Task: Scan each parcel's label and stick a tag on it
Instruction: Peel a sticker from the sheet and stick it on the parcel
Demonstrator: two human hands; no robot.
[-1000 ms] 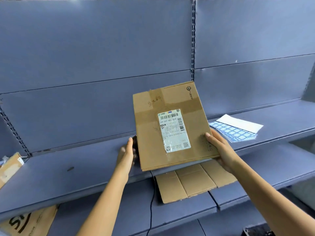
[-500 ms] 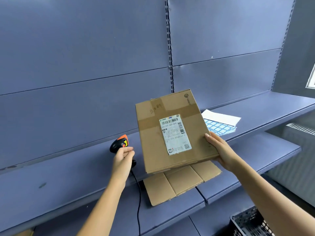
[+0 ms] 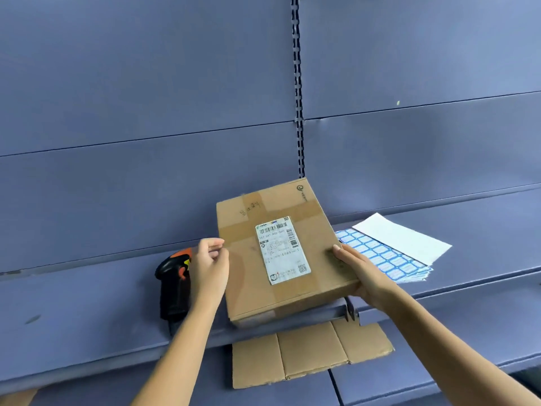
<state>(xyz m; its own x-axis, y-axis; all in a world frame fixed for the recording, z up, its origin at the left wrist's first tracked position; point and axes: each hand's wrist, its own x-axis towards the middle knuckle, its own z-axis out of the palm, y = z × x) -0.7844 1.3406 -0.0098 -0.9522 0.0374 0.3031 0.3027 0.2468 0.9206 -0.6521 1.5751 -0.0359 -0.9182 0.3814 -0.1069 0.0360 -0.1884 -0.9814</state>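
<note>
Shifted since half a second ago: the black-and-orange handheld scanner (image 3: 172, 284) was lifted in the left fist and is now low beside that wrist, apparently lying on the shelf.

1. Blue-grey metal shelf (image 3: 87, 303) — bears the scanner and the sheets; a lower tier shows beneath.
2. Flat brown cardboard parcel (image 3: 248, 273) — taped, tilted face-up over the shelf's front edge. I cannot tell whether its near edge rests on the shelf.
3. Flattened brown cardboard sheet (image 3: 310, 353), on the lower tier below the parcel.
4. Fanned sheets of blue-bordered tag stickers (image 3: 380, 256), under a plain white paper sheet (image 3: 401, 238), just right of the parcel.
5. Right hand (image 3: 360, 273), grasping the parcel's near right corner, thumb on top, fingers beneath.
6. Left hand (image 3: 209, 265), fingers curled with the thumb meeting the fingertips by the parcel's left edge. The scanner lies outside its fingers. I cannot tell whether it pinches anything small.
7. White printed shipping label (image 3: 282, 250), central on the parcel's top face, uncovered, barcode at its far end.

Handling note (step judged to be the scan, not yet done): keep the right-hand grasp clear of the label and hold the tilt steady. Take up the scanner with the left hand and aim squarely at the far-end barcode. The label looks glossy, so a slight change of angle may avoid glare.
</note>
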